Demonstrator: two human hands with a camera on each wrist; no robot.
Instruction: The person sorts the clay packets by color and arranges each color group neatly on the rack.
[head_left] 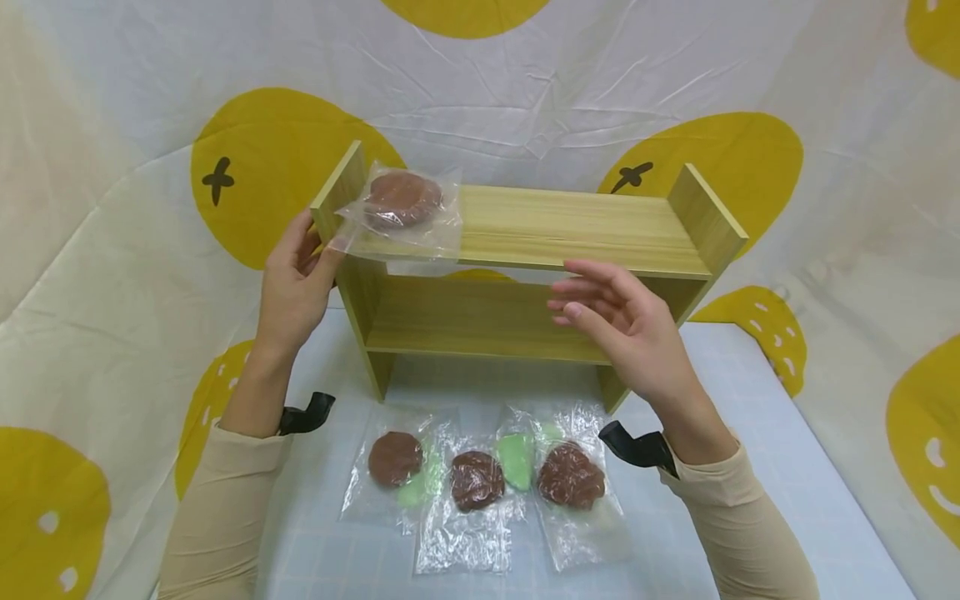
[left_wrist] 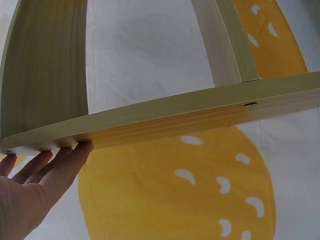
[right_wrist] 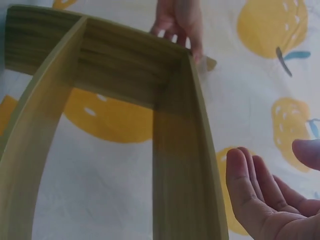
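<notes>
A small two-tier wooden shelf [head_left: 525, 321] stands upright on the table. On the left of its top board lies a clear bag with a brown round lump [head_left: 403, 200], overhanging the front edge. My left hand [head_left: 294, 292] is at the shelf's left side panel; in the left wrist view its straight fingers [left_wrist: 67, 162] touch the panel's outer face. The thumb is by the bag's corner; whether it touches the bag I cannot tell. My right hand [head_left: 626, 321] hovers before the shelf's right half, fingers loosely bent, holding nothing.
In front of the shelf lie three clear bags with brown lumps: a smooth left one [head_left: 395, 459], a middle one [head_left: 477, 481] and a bumpy right one [head_left: 571, 476]. Pale green pieces [head_left: 515, 461] lie among them. A patterned cloth [head_left: 525, 108] hangs behind.
</notes>
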